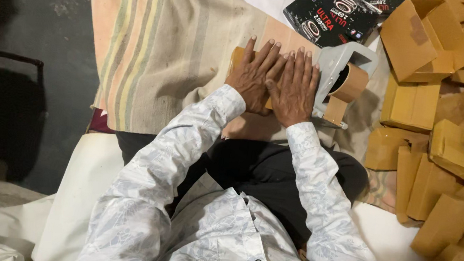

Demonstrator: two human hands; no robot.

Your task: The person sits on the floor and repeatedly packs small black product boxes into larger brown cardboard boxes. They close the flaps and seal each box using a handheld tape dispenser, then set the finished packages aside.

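Both my hands lie flat, side by side, on a small brown cardboard box (238, 55) that rests on a striped blanket (161, 46). My left hand (254, 73) covers the box's left part with fingers spread. My right hand (294, 88) presses on the right part, fingers together. Most of the box is hidden under the palms. Just right of my right hand lies a grey tape dispenser (340, 73) with a roll of brown tape (353, 82); neither hand holds it.
A heap of brown cardboard boxes (449, 138) fills the right side. A black printed carton (332, 13) lies beyond the dispenser. Dark floor (32, 46) is at the left; white sheeting (76, 189) lies under my legs.
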